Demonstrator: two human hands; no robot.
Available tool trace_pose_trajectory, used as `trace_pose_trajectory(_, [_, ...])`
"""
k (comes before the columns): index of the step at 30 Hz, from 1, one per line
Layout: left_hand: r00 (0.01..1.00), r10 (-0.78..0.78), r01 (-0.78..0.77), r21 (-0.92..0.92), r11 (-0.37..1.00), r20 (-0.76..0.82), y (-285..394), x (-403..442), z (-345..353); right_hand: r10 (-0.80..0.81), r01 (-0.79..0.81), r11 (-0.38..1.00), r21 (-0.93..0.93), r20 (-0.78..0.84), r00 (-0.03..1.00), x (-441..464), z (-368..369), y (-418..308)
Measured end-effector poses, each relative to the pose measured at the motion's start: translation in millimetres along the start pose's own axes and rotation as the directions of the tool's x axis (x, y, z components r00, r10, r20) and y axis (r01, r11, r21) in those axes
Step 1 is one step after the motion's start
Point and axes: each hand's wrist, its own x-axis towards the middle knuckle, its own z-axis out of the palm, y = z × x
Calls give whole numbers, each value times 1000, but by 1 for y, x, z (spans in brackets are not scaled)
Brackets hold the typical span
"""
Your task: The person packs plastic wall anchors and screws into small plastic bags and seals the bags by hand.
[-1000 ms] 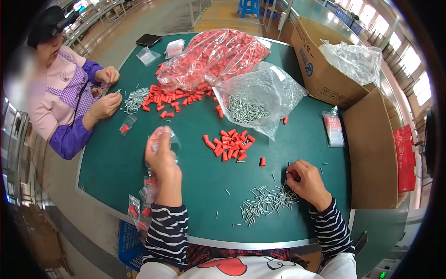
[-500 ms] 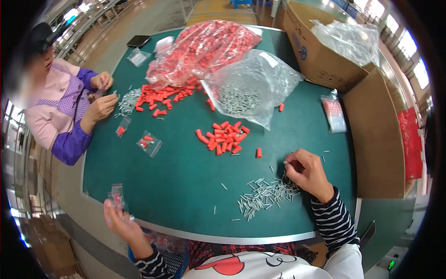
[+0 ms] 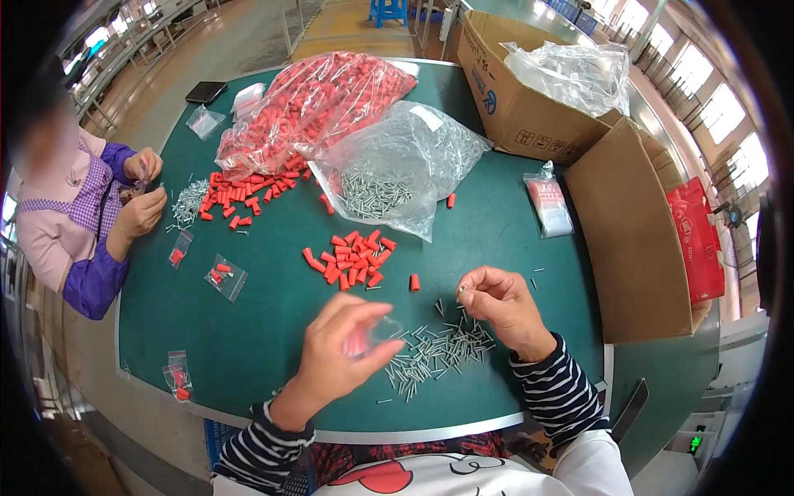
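Near the table's middle my left hand [image 3: 341, 347] is closed on a small clear plastic bag [image 3: 385, 329]; something reddish shows blurred at its fingers. To the right, the thumb and forefinger of my right hand [image 3: 500, 306] pinch a small metal screw [image 3: 461, 291], mostly hidden by the fingertips. Below and between the hands lies a loose pile of silver screws [image 3: 438, 351]. Beyond them is a cluster of red tapered plastic caps [image 3: 351, 260], with one single red cap [image 3: 414, 283] standing apart on its right.
A co-worker [image 3: 83, 207] handles small items at the left edge. Large bags of red caps [image 3: 318, 103] and screws [image 3: 389, 178] lie at the back. Filled small bags [image 3: 179, 379] rest left. A bundle of small bags [image 3: 547, 202] and a cardboard box [image 3: 637, 240] are right.
My left hand has come from the lower-left table edge to the middle, now with a clear bag; a filled bag lies where it was. My right hand stays pinched near the screw pile.
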Motion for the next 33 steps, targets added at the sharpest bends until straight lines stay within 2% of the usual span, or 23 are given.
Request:
trace_pose_trajectory(1, [1000,18,-18,-23,1000,22,-7,4,7,-57,55,996,-74,-26,998,0,1,-3])
trace_pose_trajectory(4, [1000,21,-20,-24,1000,16,-21,8,16,-52,22,898,-440,-57,997,-2,-11,-8])
trace_pose_trajectory(7, [999,-22,24,-52,998,37,-27,2,23,-20,-29,756,-654,-69,997,-3,-3,-8])
trace_pose_trajectory(11, [998,-17,20,-61,998,60,-27,-1,25,-157,122,503,-856,48,986,5,7,12])
trace_pose_trajectory(12, [998,-8,12,-57,998,62,-27,0,25,-142,110,525,-844,41,989,7,10,12])
trace_pose_trajectory(15, [998,-3,6,-52,999,69,-27,0,23,-175,181,397,-900,120,977,9,12,9])
trace_pose_trajectory(21, [997,-29,33,-43,999,77,-28,1,23,-178,234,232,-944,195,964,9,27,4])
trace_pose_trajectory(30, [996,-65,68,-59,996,54,-34,1,17,-144,291,106,-951,275,951,24,42,10])
trace_pose_trajectory(33, [997,-48,53,-75,996,59,-34,2,16,-171,339,243,-909,304,937,28,36,9])
